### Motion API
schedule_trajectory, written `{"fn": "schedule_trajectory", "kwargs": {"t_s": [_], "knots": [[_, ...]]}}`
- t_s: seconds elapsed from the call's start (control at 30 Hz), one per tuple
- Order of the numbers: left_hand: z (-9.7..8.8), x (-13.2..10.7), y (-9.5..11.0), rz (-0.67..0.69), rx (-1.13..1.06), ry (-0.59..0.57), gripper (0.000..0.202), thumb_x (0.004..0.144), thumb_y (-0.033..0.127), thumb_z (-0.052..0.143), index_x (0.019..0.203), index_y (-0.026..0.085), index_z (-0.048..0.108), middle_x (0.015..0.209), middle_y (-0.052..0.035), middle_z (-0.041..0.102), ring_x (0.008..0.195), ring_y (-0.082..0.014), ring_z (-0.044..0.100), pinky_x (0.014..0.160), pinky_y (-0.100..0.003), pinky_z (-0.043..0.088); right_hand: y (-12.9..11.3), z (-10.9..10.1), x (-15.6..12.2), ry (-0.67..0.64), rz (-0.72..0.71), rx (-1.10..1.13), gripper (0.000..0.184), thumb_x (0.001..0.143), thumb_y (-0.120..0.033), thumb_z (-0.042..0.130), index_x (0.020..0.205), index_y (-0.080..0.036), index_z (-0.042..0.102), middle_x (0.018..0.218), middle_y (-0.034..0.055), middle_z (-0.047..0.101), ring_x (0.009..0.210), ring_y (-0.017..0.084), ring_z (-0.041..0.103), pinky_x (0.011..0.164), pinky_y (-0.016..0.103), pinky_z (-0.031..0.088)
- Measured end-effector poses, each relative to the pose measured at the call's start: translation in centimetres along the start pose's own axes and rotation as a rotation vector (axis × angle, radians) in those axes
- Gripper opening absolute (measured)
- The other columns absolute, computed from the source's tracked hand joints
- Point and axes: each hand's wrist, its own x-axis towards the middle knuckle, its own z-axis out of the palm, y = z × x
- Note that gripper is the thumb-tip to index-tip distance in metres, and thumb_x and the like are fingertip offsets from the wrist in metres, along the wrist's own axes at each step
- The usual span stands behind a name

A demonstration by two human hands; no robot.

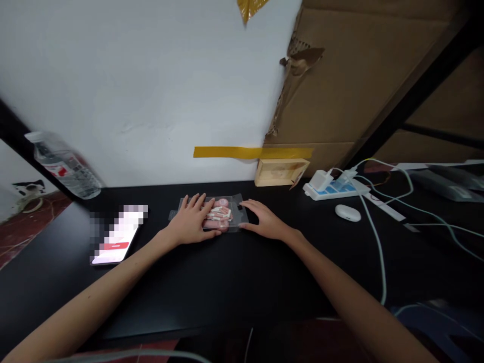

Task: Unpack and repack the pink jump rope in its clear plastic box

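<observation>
Clear plastic package (235, 218) lies on the black desk (212, 292), beneath the flat, unclenched left hand (191, 220); the spread right hand (264, 220) brackets its right end, fingertips at the edge, no firm grasp evident. Risk, in judgement: palm pressure could crease the thin walls, or a sideways push could skid it. Contents: pink and white pieces (219, 214), type unclear.

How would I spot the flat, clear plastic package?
On the black table, look between the phone with a glowing screen and the long white power strip. The package lies partly under the person's left hand, its end at the right hand. Unlike those neighbours, it shows pink contents through clear plastic.
</observation>
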Motion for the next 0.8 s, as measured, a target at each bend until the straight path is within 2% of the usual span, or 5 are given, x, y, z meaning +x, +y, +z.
{"fn": "schedule_trajectory", "kwargs": {"t_s": [0.17,0.3,0.47,0.63,0.8], "knots": [[0.2,0.1,-0.1,-0.006,0.005,0.008,0.098,0.082,0.080,0.048,0.156,0.018,0.030,0.160,-0.0200,0.030,0.148,-0.0419,0.025,0.117,-0.063,0.017,0.1,-1.1,0.1,0.131,-0.028,0.053,0.059,0.095,-0.057,0.054,0.143,-0.023,0.052,0.143,0.0155,0.056,0.135,0.032,0.051,0.114,0.056,0.038],[0.2,0.1,-0.1,-0.006,-0.024,0.008,0.099,0.082,0.080,0.050,0.155,0.016,0.032,0.160,-0.0210,0.031,0.148,-0.0431,0.025,0.117,-0.064,0.015,-0.4,-2.2,-0.1,0.258,-0.101,0.133,0.047,0.101,-0.048,0.046,0.144,-0.029,0.051,0.146,0.0095,0.054,0.137,0.027,0.049,0.117,0.052,0.036],[0.2,0.1,0.0,-0.007,-0.027,0.019,0.098,0.082,0.078,0.052,0.155,0.017,0.032,0.159,-0.0210,0.032,0.148,-0.0424,0.025,0.117,-0.063,0.015,-0.9,-1.5,-0.3,0.124,-0.125,0.049,0.046,0.100,-0.050,0.048,0.141,-0.033,0.056,0.151,0.0084,0.050,0.140,0.029,0.045,0.116,0.055,0.036],[0.2,0.0,-0.1,0.009,-0.011,0.040,0.097,0.083,0.080,0.048,0.154,0.016,0.034,0.156,-0.0221,0.036,0.144,-0.0430,0.031,0.116,-0.063,0.018,-1.0,-0.1,-0.3,-0.051,-0.106,-0.038,0.064,0.099,-0.058,0.045,0.154,-0.029,0.038,0.160,0.0098,0.038,0.150,0.031,0.030,0.120,0.058,0.029],[0.1,0.0,-0.4,0.056,-0.005,0.111,0.090,0.085,0.081,0.043,0.151,0.019,0.039,0.148,-0.0205,0.045,0.137,-0.0419,0.039,0.112,-0.064,0.025,-1.0,0.4,-0.3,-0.075,-0.100,-0.069,0.070,0.097,-0.065,0.041,0.155,-0.027,0.036,0.163,0.0083,0.031,0.153,0.032,0.021,0.122,0.058,0.024]]}}
